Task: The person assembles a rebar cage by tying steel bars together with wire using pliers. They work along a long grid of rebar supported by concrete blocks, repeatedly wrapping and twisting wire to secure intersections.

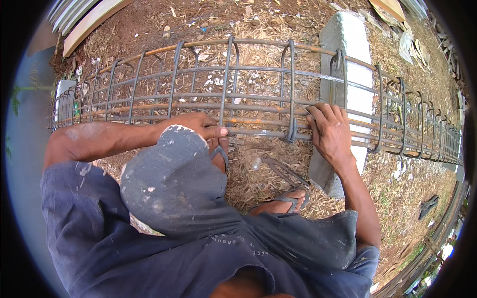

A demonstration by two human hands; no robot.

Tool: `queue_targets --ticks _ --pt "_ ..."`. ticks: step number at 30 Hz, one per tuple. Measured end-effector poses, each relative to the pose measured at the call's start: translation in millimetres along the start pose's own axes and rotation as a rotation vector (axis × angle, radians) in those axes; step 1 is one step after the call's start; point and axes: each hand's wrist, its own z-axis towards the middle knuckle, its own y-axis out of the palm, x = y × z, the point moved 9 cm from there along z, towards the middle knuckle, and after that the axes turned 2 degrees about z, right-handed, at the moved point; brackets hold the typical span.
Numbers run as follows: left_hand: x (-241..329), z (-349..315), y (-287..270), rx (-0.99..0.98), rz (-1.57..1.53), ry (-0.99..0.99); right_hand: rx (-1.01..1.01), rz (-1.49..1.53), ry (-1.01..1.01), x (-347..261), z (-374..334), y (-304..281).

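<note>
Steel cage (291, 74) | left hand (199, 124): sideways, fingers' grip unclear | right hand (332, 133): fingers bent over bars (243, 120), grip unclear

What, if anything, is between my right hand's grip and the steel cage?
Nothing visible: the grip of your right hand is at the steel cage, fingers on its near side. The pale block lies beneath the cage, not between.

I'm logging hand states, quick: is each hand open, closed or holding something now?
Left hand: partly curled at the rebar cage; grip cannot be told.
Right hand: bent over its lower bars; grip cannot be told.
</note>
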Motion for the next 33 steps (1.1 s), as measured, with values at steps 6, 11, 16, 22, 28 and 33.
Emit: queue_targets --ticks 6,11,16,22,28,33 --pt "-7.8 9.5 -1.3 0.080 0.056 0.033 -0.046 0.082 0.075 4.9 -3.9 6.7" --pt "6.8 -0.4 -7.7 0.137 0.085 0.160 -0.034 -0.035 0.110 2.2 -5.9 6.0" --pt "-4.1 -18.5 -14.9 0.443 0.058 0.449 0.059 -0.014 0.097 -5.4 -9.6 10.1" --pt "-6.8 -27.0 -13.0 0.615 0.107 0.331 0.056 -0.036 0.041 -11.7 -9.3 12.6" --pt "-0.2 -20.4 -7.3 0.504 0.242 0.269 -0.066 -0.048 0.075 -1.8 -7.7 18.7" --pt "-1.3 -27.4 -7.5 0.620 0.328 0.335 0.030 0.102 0.060 1.5 -6.4 9.6"
